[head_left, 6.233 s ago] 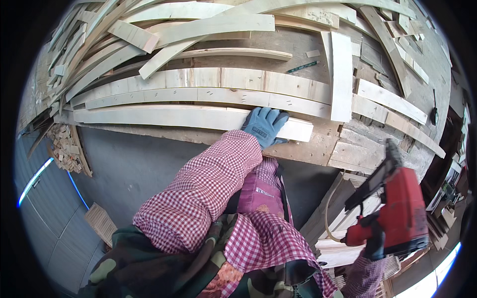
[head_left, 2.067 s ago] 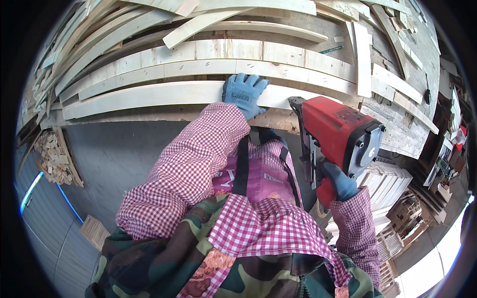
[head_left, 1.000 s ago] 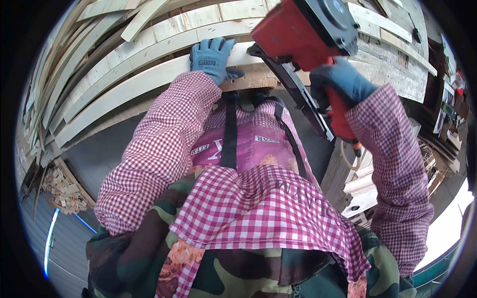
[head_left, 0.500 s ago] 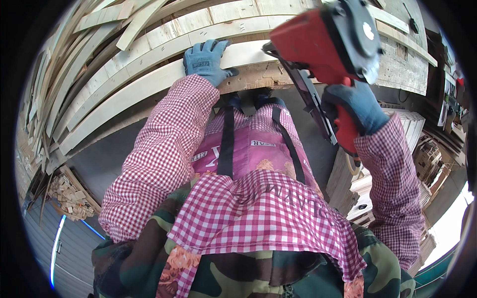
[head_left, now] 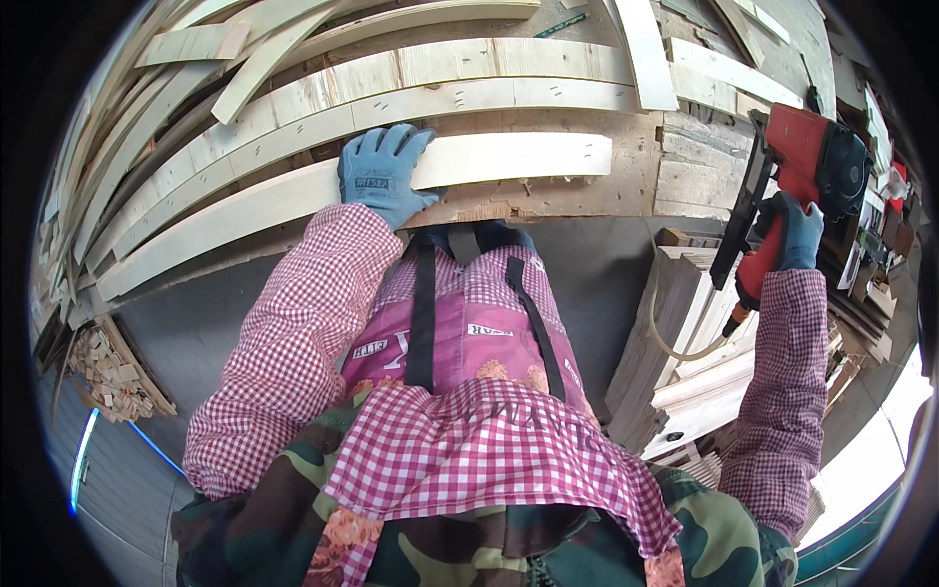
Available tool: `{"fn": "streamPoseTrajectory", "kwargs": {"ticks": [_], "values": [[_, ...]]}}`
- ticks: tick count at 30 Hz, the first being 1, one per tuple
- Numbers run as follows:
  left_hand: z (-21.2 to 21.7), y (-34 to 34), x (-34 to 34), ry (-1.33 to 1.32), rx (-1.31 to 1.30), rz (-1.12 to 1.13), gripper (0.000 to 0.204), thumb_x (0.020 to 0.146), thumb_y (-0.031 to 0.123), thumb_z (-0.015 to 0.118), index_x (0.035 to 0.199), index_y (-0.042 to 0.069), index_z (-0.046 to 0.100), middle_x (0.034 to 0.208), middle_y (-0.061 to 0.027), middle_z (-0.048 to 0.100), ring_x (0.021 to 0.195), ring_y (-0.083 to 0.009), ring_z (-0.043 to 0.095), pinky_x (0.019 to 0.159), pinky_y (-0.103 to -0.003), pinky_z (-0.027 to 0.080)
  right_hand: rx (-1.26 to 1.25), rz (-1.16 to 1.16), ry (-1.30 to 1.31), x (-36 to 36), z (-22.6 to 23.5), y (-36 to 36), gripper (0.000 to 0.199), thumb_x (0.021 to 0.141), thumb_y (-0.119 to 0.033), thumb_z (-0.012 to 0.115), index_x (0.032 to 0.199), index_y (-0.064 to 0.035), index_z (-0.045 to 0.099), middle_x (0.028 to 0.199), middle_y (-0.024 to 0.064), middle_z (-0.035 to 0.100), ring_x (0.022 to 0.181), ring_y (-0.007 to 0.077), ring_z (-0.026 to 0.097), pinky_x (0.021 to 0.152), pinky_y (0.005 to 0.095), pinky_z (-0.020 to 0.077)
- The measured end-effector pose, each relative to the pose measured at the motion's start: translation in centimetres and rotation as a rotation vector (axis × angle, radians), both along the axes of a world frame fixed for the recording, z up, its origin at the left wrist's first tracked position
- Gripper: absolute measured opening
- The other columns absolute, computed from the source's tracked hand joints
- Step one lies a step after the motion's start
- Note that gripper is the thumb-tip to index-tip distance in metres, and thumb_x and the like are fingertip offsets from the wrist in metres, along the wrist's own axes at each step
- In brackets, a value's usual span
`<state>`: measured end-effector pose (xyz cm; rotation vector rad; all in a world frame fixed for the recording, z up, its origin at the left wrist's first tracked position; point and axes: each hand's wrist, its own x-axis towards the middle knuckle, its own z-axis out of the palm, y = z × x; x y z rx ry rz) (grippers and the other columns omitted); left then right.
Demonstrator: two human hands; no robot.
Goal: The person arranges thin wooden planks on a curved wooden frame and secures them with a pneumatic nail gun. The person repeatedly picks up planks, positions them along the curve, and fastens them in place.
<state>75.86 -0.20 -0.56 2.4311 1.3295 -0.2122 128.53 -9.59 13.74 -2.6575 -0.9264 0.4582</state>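
Meanwhile, the pale board (head_left: 372, 186) (nearest on the bench (head_left: 587, 196)) is pinned flat under the spread left hand (head_left: 380, 174); the red nail gun (head_left: 797, 181) is gripped by the right hand (head_left: 794, 230) off to the side. Pressure is best kept firm, fingers clear of the nailing line.

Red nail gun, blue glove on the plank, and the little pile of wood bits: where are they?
Nail gun (head_left: 807, 147): head view, red body.
Left hand (head_left: 380, 176): head view, back of the blue glove.
Plank (head_left: 518, 157): head view, pale top face.
Wood bits (head_left: 112, 367): head view, middle of the pile.
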Motion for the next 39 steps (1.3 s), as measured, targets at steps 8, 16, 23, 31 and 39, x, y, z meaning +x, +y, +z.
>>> {"fn": "streamPoseTrajectory", "kwargs": {"ticks": [8,16,23,31,39], "values": [[0.3,-0.3,-1.3,-0.035,0.002,-0.009,0.078,0.059,0.045,0.078,0.128,0.021,0.048,0.121,-0.0036,0.050,0.114,-0.0241,0.046,0.100,-0.043,0.032,-0.204,0.057,-0.263,1.8,-6.6,8.7,0.048,0.077,-0.025,0.069,0.117,-0.0030,0.055,0.085,0.0093,0.066,0.069,0.0180,0.062,0.065,0.0314,0.0497],[1.2,0.2,-2.0,-0.102,-0.104,-0.015,0.095,0.056,0.037,0.081,0.138,0.017,0.036,0.123,-0.0060,0.046,0.117,-0.0255,0.042,0.105,-0.043,0.028,0.012,0.228,-0.373,-1.2,-10.2,7.0,0.073,0.073,-0.018,0.077,0.135,-0.0029,0.041,0.128,0.0153,0.052,0.118,0.0270,0.049,0.101,0.0367,0.0367],[3.2,0.6,-2.0,-0.118,-0.134,-0.028,0.095,0.057,0.030,0.081,0.139,0.014,0.036,0.127,-0.0071,0.043,0.121,-0.0260,0.039,0.108,-0.045,0.027,0.202,1.113,0.077,-28.0,-6.8,4.3,0.064,0.066,-0.027,0.079,0.122,-0.0137,0.049,0.126,0.0064,0.048,0.118,0.0271,0.046,0.097,0.0428,0.0401],[3.9,0.6,-4.0,0.059,-0.018,-0.006,0.085,0.057,0.030,0.080,0.133,0.015,0.044,0.123,-0.0056,0.047,0.119,-0.0253,0.041,0.107,-0.045,0.029,-0.070,1.273,-0.024,-34.6,-11.5,5.4,0.061,0.076,-0.021,0.065,0.132,-0.0114,0.044,0.127,0.0094,0.046,0.121,0.0283,0.043,0.102,0.0462,0.0367],[2.9,1.2,-3.2,0.000,-0.087,-0.057,0.083,0.055,0.028,0.081,0.130,0.014,0.046,0.120,-0.0051,0.049,0.112,-0.0234,0.046,0.101,-0.041,0.035,-0.056,1.169,0.045,-34.1,-12.0,5.9,0.063,0.067,-0.017,0.072,0.125,-0.0131,0.048,0.117,0.0067,0.050,0.115,0.0270,0.046,0.101,0.0447,0.0360]]}}
